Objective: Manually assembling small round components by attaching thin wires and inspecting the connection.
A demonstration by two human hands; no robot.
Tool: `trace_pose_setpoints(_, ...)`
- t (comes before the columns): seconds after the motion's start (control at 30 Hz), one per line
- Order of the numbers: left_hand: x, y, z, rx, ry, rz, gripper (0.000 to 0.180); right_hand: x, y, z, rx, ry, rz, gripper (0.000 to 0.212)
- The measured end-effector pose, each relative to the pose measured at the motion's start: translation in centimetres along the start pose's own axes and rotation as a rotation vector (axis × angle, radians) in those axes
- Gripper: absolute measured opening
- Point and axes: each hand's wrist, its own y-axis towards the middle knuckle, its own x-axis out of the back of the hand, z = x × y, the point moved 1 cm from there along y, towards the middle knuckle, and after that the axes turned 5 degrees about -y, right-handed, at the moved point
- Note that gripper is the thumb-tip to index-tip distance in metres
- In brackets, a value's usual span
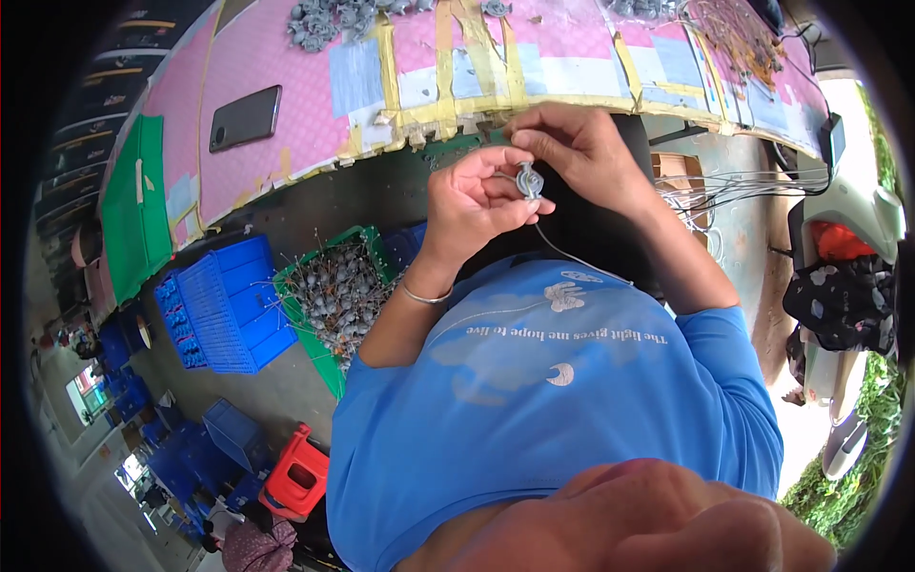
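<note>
My left hand pinches a small grey rose-shaped piece between thumb and fingers, just beyond my lap. From that piece a thin pale cord hangs down across my blue shirt. Close above it, my right hand is closed, thumb and index finger pressed together. Whatever the right fingertips hold, if anything, is too small to make out. More grey pieces of a similar kind lie heaped on the far part of the table.
A dark phone lies on the taped pink tabletop. Left of me stand a green crate full of grey pieces with wires, a blue crate and a red plastic stool. White wires hang at right, near a parked scooter.
</note>
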Motion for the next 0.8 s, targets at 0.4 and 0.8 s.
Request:
trace_pose_setpoints(0.4,1.1,-1.8,1.0,0.241,-0.096,0.016,0.042,12.1,19.4,-3.9,0.298,-0.899,-0.331,0.019)
trace_pose_setpoints(0.8,0.5,-3.3,-0.2,0.248,-0.031,0.067,0.042,12.2,17.2,-1.8,0.07,-0.814,-0.306,0.021)
